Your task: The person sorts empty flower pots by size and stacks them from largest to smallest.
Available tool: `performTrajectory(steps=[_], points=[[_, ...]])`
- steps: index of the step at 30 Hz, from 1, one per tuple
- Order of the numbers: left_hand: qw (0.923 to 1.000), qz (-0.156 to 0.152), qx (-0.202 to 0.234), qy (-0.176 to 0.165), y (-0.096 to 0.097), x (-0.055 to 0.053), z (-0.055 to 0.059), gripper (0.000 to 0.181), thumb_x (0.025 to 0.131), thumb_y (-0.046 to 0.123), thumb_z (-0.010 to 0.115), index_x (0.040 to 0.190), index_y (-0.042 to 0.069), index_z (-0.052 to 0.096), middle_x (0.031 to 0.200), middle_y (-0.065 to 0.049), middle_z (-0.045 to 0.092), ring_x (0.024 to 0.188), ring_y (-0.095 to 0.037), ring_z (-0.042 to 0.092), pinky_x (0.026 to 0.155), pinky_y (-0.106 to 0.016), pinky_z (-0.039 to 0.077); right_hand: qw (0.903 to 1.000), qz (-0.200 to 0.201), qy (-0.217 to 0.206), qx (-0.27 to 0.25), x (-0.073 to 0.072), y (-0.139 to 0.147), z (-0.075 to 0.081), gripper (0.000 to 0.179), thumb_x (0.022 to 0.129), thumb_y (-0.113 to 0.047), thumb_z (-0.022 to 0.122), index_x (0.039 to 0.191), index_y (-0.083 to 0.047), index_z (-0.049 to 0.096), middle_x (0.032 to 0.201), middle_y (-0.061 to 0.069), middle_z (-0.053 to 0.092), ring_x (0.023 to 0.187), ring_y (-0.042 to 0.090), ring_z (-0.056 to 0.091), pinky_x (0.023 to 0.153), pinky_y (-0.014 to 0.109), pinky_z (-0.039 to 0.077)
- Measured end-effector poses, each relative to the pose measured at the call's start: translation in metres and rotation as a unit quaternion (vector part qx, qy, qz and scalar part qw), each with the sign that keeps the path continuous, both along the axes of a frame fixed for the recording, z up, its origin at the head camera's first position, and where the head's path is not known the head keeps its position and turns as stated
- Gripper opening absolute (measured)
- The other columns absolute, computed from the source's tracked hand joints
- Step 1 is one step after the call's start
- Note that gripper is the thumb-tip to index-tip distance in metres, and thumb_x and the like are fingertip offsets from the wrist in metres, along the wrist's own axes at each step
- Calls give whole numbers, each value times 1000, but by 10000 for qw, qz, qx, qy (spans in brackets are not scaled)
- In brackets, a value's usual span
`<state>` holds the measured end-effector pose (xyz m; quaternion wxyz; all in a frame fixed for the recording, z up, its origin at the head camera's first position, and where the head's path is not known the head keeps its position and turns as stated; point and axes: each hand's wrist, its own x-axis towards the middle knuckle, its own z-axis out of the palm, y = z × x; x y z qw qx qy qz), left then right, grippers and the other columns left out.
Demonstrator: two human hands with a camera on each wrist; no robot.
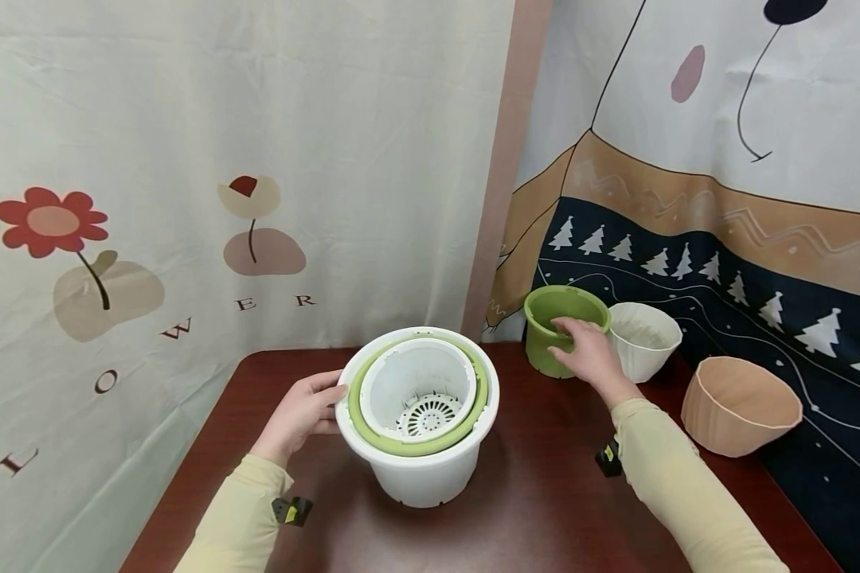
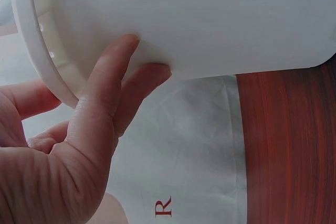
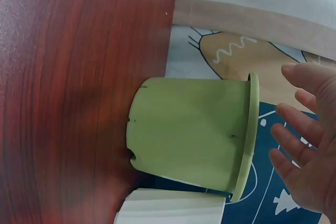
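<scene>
A stack of nested flowerpots stands mid-table: a large white flowerpot [image 1: 424, 479] outside, a green one [image 1: 419, 448] inside it, and a small white one [image 1: 399, 372] with a slotted bottom innermost. My left hand [image 1: 302, 414] grips the outer pot's left rim. In the left wrist view, fingertips [image 2: 131, 43] press its outer wall below the rim. At the back right stands a separate green flowerpot [image 1: 542, 350], with my right hand [image 1: 592, 356] beside its rim. The right wrist view shows spread, slightly bent fingers [image 3: 299, 121] apart from that rim, holding nothing.
Right of the green pot stands a white ribbed pot [image 1: 643, 341]. A peach pot [image 1: 738, 410] is nearer along the right edge of the dark red table [image 1: 545, 493]. Printed curtains [image 1: 373, 159] hang behind the table and along its right side.
</scene>
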<state>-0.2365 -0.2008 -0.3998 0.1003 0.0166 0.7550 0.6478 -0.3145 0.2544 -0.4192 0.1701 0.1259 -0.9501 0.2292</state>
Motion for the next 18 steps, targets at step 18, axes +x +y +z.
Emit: performTrajectory(steps=[18], points=[[10000,-19,-15,40,0,0,0,49,102,14,55,145,-8,43,114,-20,67,81,-23,72,69,-41,60,9980,-258,-208,544,-17,4,-3,56,86,-20,75,137,-4,55,132,22,58,118,45,51,95,59,43]])
